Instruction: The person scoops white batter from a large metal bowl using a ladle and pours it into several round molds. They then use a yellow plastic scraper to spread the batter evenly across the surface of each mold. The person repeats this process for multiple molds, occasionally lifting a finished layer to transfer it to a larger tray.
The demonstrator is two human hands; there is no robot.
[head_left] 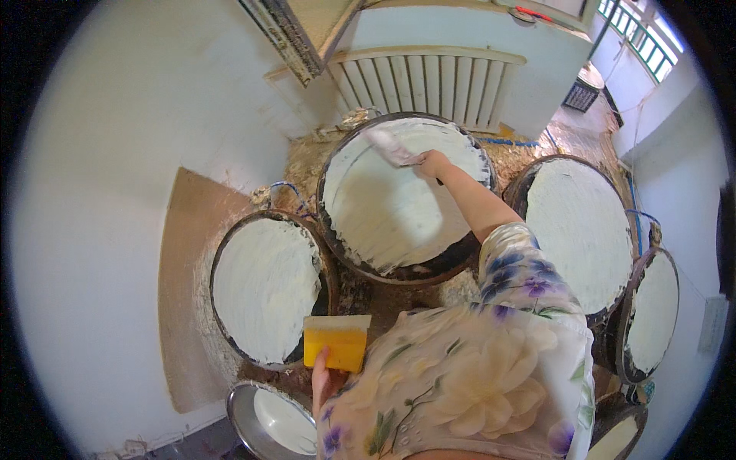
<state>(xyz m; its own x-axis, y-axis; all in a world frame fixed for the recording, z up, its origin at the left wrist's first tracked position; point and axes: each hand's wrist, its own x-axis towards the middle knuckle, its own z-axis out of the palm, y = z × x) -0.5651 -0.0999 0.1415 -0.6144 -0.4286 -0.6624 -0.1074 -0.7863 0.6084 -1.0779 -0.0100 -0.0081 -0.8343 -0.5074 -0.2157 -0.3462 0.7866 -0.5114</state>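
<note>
Out over the large round black pan [448, 266], my right hand [434, 164] grips a flat scraper [389, 146], blurred and coated in white. Its blade is at the far left part of a layer of thick white paste [399, 203] that covers most of the pan. Close to my body, my left hand [325, 377] holds a yellow scraper [337, 345] with a pale edge, blade upward. That scraper is beside the lower right edge of a smaller round pan [330, 284] spread with the same white paste. Part of my left hand is hidden behind my sleeve.
More paste-covered round pans stand at the right, including a large pan [586, 316] and a narrower-looking pan [625, 360]. A metal bowl [239, 418] with white contents sits at the lower left. Beyond the middle pan is a radiator [425, 84]; brown board [188, 307] leans on the left wall.
</note>
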